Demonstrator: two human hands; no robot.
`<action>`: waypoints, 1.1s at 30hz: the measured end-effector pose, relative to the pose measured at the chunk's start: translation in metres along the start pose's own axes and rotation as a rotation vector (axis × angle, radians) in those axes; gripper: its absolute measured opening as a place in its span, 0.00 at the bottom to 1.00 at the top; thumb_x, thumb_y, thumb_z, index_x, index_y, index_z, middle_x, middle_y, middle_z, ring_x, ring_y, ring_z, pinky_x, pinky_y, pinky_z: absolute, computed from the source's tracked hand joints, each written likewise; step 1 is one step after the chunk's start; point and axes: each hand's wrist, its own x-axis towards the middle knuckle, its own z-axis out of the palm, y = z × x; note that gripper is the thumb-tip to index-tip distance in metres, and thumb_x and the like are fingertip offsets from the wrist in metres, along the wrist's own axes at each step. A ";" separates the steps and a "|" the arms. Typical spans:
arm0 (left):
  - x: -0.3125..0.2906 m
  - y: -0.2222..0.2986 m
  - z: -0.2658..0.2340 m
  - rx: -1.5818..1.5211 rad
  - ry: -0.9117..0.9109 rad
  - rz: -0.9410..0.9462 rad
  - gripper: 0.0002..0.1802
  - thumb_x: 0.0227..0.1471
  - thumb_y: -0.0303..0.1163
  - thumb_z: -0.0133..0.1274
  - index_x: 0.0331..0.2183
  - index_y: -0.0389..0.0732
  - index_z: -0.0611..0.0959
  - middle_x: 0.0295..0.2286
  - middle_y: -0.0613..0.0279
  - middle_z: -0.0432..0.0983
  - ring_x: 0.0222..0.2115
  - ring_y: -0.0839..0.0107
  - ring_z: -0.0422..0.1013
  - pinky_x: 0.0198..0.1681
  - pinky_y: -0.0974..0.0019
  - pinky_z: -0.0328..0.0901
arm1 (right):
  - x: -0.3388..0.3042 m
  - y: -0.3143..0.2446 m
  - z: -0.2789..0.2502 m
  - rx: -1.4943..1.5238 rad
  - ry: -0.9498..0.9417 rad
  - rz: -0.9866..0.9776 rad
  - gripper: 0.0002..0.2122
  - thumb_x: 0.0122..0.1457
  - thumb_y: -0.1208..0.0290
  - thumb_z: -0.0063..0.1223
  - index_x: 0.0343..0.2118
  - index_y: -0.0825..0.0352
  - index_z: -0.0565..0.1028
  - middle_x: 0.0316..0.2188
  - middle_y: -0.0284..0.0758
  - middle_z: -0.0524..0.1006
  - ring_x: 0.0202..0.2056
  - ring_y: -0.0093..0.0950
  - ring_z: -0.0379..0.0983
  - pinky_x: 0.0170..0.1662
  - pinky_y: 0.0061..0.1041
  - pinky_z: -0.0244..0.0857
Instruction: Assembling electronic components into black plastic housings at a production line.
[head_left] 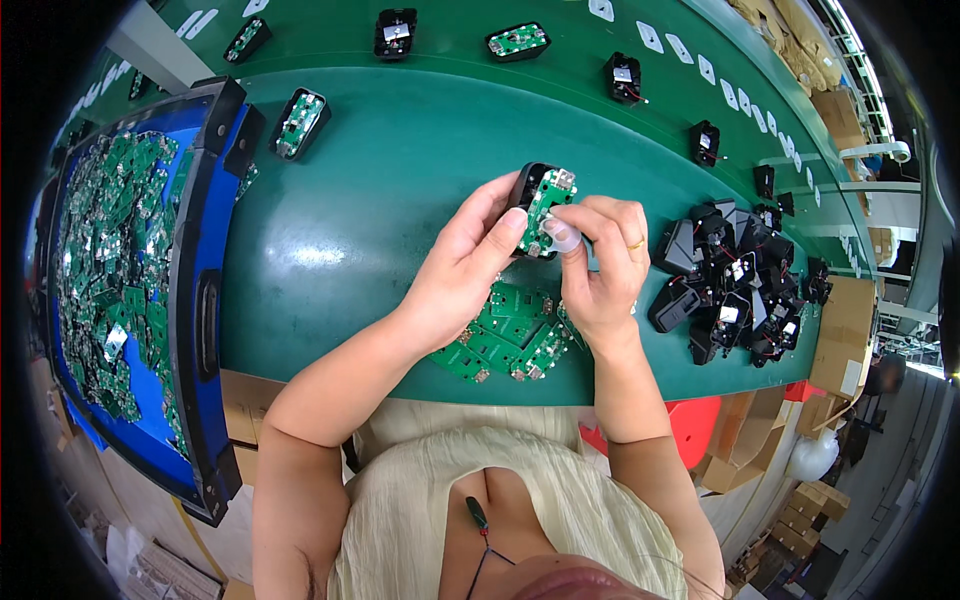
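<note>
Over the middle of the green table, my left hand (465,245) is wrapped round a black plastic housing (522,188), its thumb along the near side. A green circuit board (545,205) with a metal connector at its upper end lies tilted at the housing's open face; whether it is fully seated cannot be seen. My right hand (608,255) pinches the board's right side with thumb and index finger, and a translucent finger cover (562,236) shows at the fingertips. Below both hands, several loose green circuit boards (515,325) lie in an overlapping heap near the table's front edge.
To the left stands a black-framed blue crate (207,310) full of green boards. A pile of black housings (735,270) with wires sits at the right. Housings with boards (518,40) and without line the green strip along the back. Cardboard boxes (845,335) stand at far right.
</note>
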 end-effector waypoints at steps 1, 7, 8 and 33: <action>0.000 -0.001 -0.001 0.001 0.001 0.001 0.23 0.58 0.35 0.40 0.52 0.36 0.61 0.45 0.61 0.65 0.45 0.76 0.62 0.49 0.71 0.57 | 0.000 0.000 0.001 0.001 0.000 -0.001 0.07 0.41 0.77 0.58 0.25 0.64 0.74 0.23 0.31 0.71 0.25 0.29 0.66 0.24 0.24 0.60; 0.000 -0.004 -0.003 0.075 -0.020 0.039 0.23 0.58 0.35 0.39 0.52 0.35 0.61 0.45 0.60 0.65 0.45 0.75 0.62 0.48 0.70 0.59 | -0.001 0.001 0.001 0.011 -0.002 -0.034 0.07 0.41 0.79 0.57 0.26 0.64 0.74 0.25 0.31 0.71 0.25 0.29 0.66 0.25 0.24 0.60; 0.000 -0.005 -0.002 0.175 -0.010 0.088 0.23 0.58 0.35 0.40 0.52 0.35 0.61 0.44 0.61 0.66 0.44 0.75 0.63 0.46 0.71 0.60 | -0.001 0.003 0.002 0.015 -0.013 -0.030 0.07 0.41 0.79 0.57 0.26 0.64 0.74 0.24 0.31 0.71 0.25 0.29 0.66 0.25 0.24 0.60; 0.013 -0.010 -0.013 0.553 0.067 0.481 0.20 0.52 0.32 0.49 0.46 0.38 0.65 0.43 0.57 0.67 0.48 0.67 0.61 0.51 0.64 0.55 | -0.017 -0.013 0.018 1.024 -0.130 0.719 0.20 0.54 0.76 0.49 0.51 0.67 0.62 0.52 0.37 0.62 0.52 0.30 0.60 0.52 0.30 0.59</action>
